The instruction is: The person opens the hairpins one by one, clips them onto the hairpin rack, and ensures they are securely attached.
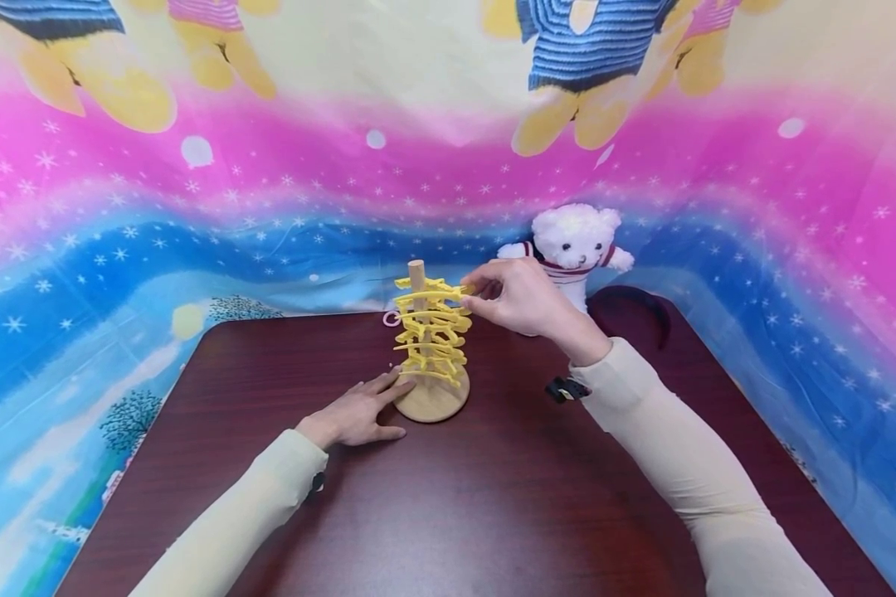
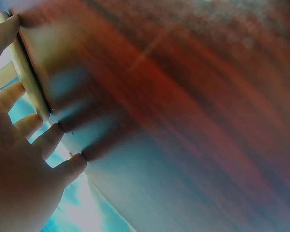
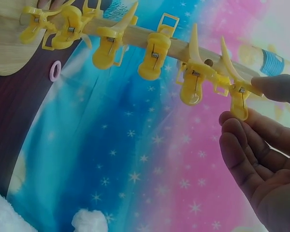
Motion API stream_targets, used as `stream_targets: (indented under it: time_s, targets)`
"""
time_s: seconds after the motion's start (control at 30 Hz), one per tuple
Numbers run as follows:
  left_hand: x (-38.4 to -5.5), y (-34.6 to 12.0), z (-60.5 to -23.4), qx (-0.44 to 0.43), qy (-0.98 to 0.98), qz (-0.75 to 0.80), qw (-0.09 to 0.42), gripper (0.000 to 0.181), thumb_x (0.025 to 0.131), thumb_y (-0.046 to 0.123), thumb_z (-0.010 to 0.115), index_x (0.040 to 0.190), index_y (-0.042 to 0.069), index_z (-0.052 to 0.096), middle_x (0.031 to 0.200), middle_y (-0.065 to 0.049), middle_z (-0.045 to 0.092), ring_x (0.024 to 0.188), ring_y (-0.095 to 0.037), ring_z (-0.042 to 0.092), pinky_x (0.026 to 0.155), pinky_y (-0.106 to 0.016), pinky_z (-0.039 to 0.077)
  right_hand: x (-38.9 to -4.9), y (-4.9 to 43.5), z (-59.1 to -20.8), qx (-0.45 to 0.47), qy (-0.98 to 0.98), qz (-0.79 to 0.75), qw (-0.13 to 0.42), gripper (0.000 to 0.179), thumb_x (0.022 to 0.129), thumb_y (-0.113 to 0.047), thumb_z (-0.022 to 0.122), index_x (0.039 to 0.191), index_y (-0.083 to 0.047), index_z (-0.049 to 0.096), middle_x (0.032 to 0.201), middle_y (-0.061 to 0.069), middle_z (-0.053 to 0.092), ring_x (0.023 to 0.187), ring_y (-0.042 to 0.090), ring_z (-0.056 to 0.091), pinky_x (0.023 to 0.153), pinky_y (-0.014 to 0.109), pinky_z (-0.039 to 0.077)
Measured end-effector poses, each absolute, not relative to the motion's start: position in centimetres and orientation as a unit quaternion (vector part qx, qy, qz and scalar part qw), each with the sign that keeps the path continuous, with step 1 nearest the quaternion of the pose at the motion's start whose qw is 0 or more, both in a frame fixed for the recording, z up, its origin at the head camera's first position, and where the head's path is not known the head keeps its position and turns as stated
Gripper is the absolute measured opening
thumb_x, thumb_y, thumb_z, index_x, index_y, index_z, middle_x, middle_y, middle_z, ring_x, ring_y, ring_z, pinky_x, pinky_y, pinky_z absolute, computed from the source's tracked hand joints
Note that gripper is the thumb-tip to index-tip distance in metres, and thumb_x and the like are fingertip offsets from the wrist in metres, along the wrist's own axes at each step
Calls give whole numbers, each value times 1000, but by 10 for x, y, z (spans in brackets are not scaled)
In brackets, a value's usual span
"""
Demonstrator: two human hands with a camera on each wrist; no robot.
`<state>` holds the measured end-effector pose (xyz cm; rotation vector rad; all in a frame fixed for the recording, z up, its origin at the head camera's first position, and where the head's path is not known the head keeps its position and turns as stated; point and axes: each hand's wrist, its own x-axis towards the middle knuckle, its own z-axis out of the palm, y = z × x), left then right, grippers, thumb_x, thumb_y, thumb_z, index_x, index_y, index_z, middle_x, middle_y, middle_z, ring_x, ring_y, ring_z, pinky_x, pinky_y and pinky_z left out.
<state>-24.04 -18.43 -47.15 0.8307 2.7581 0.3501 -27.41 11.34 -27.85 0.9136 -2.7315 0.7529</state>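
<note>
A wooden stand has a round base (image 1: 435,406) and an upright post (image 1: 416,272). Several yellow plastic spring clips (image 3: 152,55) are set along the post, one above another, some with long curved prongs. Near the top of the post, my right hand (image 1: 526,300) pinches a yellow spring clip (image 3: 239,104) by its handles between thumb and fingers. That clip overlaps the post's upper end in the right wrist view. My left hand (image 1: 354,412) rests with spread, fairly straight fingers on the table, its fingertips at the left edge of the base.
Behind my right hand sits a white plush bear (image 1: 577,240) in a striped collar, with a dark curved band (image 1: 653,315) beside it. A pink ring (image 3: 55,71) lies beyond the stand. The dark wooden table (image 1: 455,514) borders a patterned cloth backdrop (image 1: 328,182).
</note>
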Motion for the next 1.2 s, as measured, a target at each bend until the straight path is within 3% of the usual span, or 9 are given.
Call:
stream_targets:
  time_s: [0.4, 1.2]
  targets:
    - [-242, -185, -474, 279, 946, 110, 125, 86, 92, 60, 61, 161, 31, 19, 170, -6, 6, 155, -30, 19, 121, -60, 23, -279, 118, -285, 303, -916, 250, 86, 38, 86, -37, 77, 119, -17, 72, 102, 0, 73, 91, 15, 67, 83, 37, 57]
    - [-241, -185, -474, 283, 944, 117, 121, 84, 92, 59, 62, 161, 29, 22, 170, -10, 9, 154, -33, 20, 120, -62, 24, -277, 119, -290, 288, -921, 251, 75, 46, 84, -41, 79, 123, -19, 70, 103, -1, 72, 91, 15, 67, 84, 38, 57]
